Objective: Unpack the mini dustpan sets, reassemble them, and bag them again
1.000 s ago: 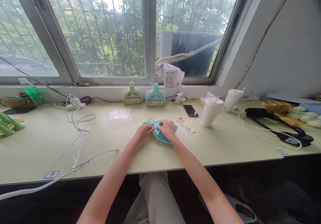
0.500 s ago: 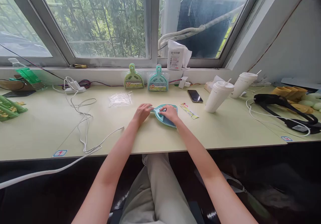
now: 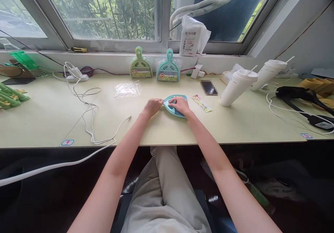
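A teal mini dustpan with a small brush nested in it (image 3: 170,107) lies flat on the table, its handle pointing left. My left hand (image 3: 153,107) is closed around the handle end. From the right, my right hand (image 3: 180,105) reaches over the pan, thumb and fingers pinched on the brush's body; the exact contact is partly hidden under the fingers. Just right of the pan lies a printed label card (image 3: 201,103). Crumpled clear plastic wrap (image 3: 126,89) rests to the left, beyond my left hand.
Against the wall stand a green packaged dustpan set (image 3: 141,66) and a teal packaged one (image 3: 168,67). A phone (image 3: 208,87) and white lidded cups (image 3: 236,88) are on the right. White cables (image 3: 90,121) trail across the left side. A black strap (image 3: 294,104) lies far right.
The camera view has tilted downward. My left fingers have closed more tightly round the dustpan's handle, while my right hand stays on the brush with its fingers slightly shifted.
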`<state>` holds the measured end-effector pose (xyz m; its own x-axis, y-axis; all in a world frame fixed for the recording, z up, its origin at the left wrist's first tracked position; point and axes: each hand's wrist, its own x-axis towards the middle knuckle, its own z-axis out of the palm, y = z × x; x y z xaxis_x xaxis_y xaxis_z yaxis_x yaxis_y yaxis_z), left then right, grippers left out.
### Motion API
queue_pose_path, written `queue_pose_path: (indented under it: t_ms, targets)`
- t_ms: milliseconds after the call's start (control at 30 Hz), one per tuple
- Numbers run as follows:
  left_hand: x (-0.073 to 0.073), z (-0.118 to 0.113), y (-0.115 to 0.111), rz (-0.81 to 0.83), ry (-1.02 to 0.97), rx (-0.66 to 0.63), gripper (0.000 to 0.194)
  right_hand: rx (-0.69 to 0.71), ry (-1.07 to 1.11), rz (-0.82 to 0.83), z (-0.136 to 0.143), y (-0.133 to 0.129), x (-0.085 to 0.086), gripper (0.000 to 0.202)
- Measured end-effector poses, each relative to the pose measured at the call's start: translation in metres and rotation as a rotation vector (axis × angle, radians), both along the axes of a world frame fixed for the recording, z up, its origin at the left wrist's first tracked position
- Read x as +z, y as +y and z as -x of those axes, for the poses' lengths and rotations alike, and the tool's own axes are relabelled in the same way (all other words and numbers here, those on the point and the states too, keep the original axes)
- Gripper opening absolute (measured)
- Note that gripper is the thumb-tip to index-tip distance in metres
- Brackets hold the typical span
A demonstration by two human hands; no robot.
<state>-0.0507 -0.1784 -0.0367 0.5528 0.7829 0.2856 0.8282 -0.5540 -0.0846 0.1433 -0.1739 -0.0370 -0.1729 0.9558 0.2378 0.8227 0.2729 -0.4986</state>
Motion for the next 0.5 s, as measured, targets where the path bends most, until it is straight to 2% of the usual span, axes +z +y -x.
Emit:
queue_pose_path:
  t_ms: [133,200,267,333,433,500]
  targets:
    - [-0.005,-0.001,-0.001,-0.016,-0.124,-0.005,0.038,-0.014,-0.13,-0.022,-0.002,-0.009,0.013,0.021]
    - [-0.008,-0.003,0.0,-0.033,-0.284,0.013,0.037,0.004,-0.163,0.026,-0.004,-0.014,0.02,0.02]
    - [-0.014,-0.005,0.004,-0.027,-0.494,0.056,0.045,-0.009,-0.155,0.07,-0.004,-0.017,0.025,0.021]
    - [-0.021,-0.007,0.011,0.058,-0.678,0.105,0.057,-0.023,-0.133,0.07,-0.001,-0.02,0.027,0.021]
    - [-0.03,-0.008,0.02,0.283,-0.88,0.11,0.061,0.036,-0.067,0.051,0.006,-0.022,0.026,0.022]
    - [-0.031,-0.009,0.024,0.402,-1.086,0.112,0.066,0.062,0.019,0.02,0.01,-0.023,0.025,0.026]
